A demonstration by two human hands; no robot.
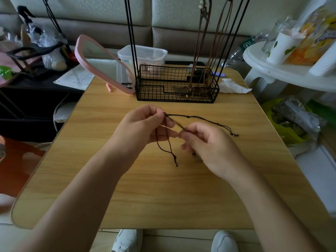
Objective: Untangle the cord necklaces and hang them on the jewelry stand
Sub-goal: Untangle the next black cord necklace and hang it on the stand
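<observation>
Above the middle of the wooden table [109, 179], my left hand [143, 124] pinches one end of a tangle of dark brown cord necklaces [200, 118]. My right hand [209, 144] pinches the same cords a short way to the right. One strand runs right to a small end piece near the table's right side, and a loop hangs down between my hands. The black wire jewelry stand [174, 84] stands at the back of the table, with several brown necklaces [198, 51] hanging from it into its basket.
A pink-framed mirror [101, 64] leans left of the stand, with a clear plastic box [143, 53] behind it. A crumpled tissue [232, 86] lies right of the stand. A white side table [272, 70] with cups stands at the right; bags clutter the left.
</observation>
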